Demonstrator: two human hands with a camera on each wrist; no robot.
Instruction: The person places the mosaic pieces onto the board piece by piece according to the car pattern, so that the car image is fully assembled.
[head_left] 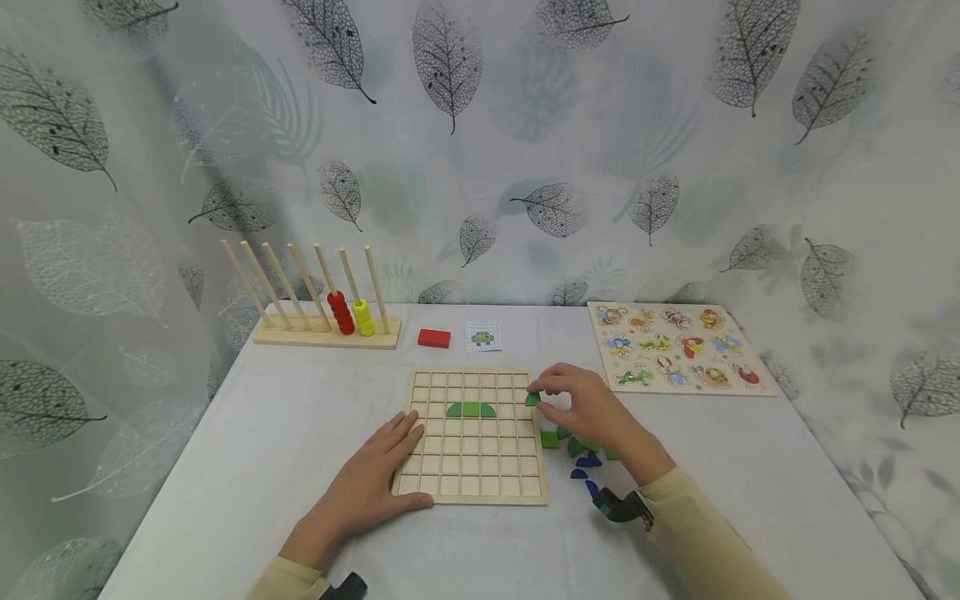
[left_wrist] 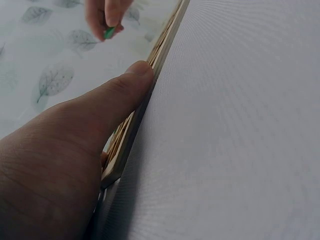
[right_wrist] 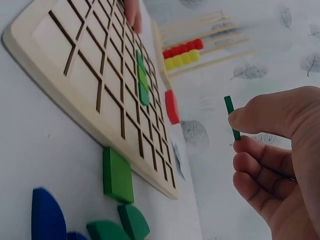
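Note:
My left hand rests at the near left corner of a wooden grid board, its thumb against the front edge and its fingers along the left side. Between thumb and fingers, my right hand pinches a dark green quarter-circle tile, raised over the board's right edge. One row of the grid holds a light green square tile between two dark green quarter-circle tiles. Right of the board lie loose green tiles and several blue tiles, partly under my right wrist.
Behind the board are a red block and a small picture card with a turtle pattern. A peg rack with red and yellow beads stands back left. At the back right lies an insect puzzle board.

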